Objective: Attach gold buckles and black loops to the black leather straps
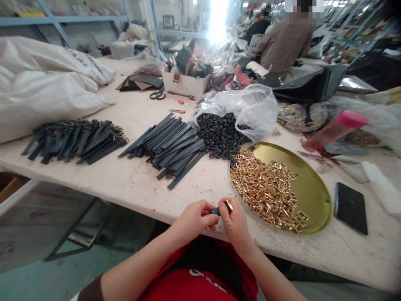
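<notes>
At the table's front edge, my left hand and my right hand meet, both closed on a short dark strap. A gold buckle shows at the fingers of my right hand. Beyond them lie a pile of flat dark straps and a heap of small black loops spilling from a clear plastic bag. Gold buckles are heaped on a round gold tray to the right. Straps with buckles attached lie in a bundle at the left.
White sacks fill the left back. Scissors, a cutter and a filled white box stand or lie behind. A phone and a pink-lidded bottle are at the right. A person is farther back.
</notes>
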`<state>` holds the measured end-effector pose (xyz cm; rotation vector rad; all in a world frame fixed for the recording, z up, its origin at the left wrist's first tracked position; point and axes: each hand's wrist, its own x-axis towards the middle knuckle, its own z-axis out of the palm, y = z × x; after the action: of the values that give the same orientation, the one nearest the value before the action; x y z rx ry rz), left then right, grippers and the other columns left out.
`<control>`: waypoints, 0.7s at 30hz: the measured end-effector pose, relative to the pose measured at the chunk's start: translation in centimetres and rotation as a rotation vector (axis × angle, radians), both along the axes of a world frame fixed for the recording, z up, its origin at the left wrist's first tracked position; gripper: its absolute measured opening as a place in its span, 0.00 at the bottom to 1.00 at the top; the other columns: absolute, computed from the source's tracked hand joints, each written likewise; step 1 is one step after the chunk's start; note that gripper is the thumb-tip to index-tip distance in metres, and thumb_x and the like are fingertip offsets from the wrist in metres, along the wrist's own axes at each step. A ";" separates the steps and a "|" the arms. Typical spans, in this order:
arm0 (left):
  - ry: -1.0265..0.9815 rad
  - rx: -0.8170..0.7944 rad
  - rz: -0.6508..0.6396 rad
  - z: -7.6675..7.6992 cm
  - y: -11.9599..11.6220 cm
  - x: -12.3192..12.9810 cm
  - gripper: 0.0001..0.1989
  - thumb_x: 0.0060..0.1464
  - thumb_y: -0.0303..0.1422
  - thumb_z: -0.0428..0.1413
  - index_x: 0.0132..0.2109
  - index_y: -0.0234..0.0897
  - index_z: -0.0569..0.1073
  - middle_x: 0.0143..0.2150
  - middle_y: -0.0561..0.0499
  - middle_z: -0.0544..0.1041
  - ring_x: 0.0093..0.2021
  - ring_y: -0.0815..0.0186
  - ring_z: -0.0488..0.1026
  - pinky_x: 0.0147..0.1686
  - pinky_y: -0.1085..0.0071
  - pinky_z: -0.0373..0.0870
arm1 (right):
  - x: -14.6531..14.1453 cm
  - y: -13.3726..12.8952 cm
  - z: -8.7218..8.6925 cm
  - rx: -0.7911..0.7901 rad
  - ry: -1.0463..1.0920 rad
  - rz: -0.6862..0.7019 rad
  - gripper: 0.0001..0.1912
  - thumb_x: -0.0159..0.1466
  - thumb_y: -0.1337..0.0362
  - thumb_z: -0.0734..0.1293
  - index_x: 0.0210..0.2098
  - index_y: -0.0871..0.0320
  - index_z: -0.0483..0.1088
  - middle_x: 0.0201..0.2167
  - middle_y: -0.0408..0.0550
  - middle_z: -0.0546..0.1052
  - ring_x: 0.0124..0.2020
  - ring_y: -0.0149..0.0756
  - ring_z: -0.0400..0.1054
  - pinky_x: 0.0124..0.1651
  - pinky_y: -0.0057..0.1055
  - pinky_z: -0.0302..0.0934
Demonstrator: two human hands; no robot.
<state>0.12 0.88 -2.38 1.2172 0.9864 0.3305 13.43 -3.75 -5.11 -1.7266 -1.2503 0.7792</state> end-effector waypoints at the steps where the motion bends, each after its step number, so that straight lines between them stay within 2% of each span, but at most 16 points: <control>1: 0.008 0.019 0.002 -0.1 -0.1 0.2 0.08 0.44 0.29 0.54 0.35 0.33 0.68 0.24 0.55 0.73 0.26 0.69 0.70 0.28 0.74 0.64 | -0.1 0.0 -0.1 0.002 -0.003 -0.019 0.08 0.61 0.58 0.57 0.33 0.56 0.62 0.27 0.46 0.69 0.30 0.37 0.63 0.34 0.32 0.54; 4: 0.027 0.047 0.010 -0.4 -0.2 0.5 0.07 0.44 0.30 0.53 0.33 0.34 0.67 0.24 0.55 0.72 0.25 0.69 0.70 0.27 0.74 0.64 | 0.0 0.0 -0.2 0.006 0.014 -0.011 0.08 0.62 0.58 0.56 0.34 0.56 0.61 0.28 0.46 0.69 0.31 0.37 0.63 0.33 0.32 0.53; 10: 0.032 -0.021 -0.031 0.2 -0.4 -0.2 0.08 0.43 0.29 0.55 0.34 0.34 0.67 0.24 0.55 0.73 0.26 0.69 0.71 0.27 0.75 0.65 | 1.1 -1.3 0.6 -0.096 0.152 0.274 0.06 0.60 0.59 0.59 0.31 0.55 0.61 0.22 0.40 0.66 0.24 0.32 0.60 0.27 0.29 0.52; 13: -0.028 -0.050 -0.088 0.8 -0.7 -0.6 0.09 0.45 0.29 0.53 0.37 0.34 0.69 0.28 0.54 0.75 0.30 0.69 0.72 0.31 0.74 0.67 | 1.2 -1.9 1.2 -0.056 0.127 0.269 0.04 0.60 0.62 0.59 0.32 0.55 0.61 0.23 0.41 0.67 0.25 0.32 0.61 0.28 0.29 0.53; 15: -0.059 -0.077 -0.082 0.8 -1.0 -0.8 0.09 0.46 0.29 0.53 0.38 0.34 0.69 0.30 0.53 0.75 0.31 0.69 0.73 0.34 0.72 0.68 | 1.1 -2.3 1.4 -0.036 0.117 0.271 0.03 0.60 0.63 0.58 0.33 0.55 0.62 0.25 0.41 0.68 0.26 0.32 0.62 0.30 0.29 0.54; 21: -0.072 -0.106 -0.066 0.3 -1.9 -0.8 0.10 0.46 0.30 0.53 0.38 0.34 0.67 0.28 0.52 0.75 0.29 0.67 0.73 0.32 0.71 0.68 | 1.2 -3.3 1.5 -0.032 0.091 0.366 0.04 0.61 0.64 0.58 0.33 0.55 0.63 0.25 0.41 0.68 0.27 0.32 0.61 0.31 0.30 0.54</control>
<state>-0.67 -0.99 -2.05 1.1309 0.8893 0.2649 14.66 -7.08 -3.64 -1.4860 -1.5182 1.0815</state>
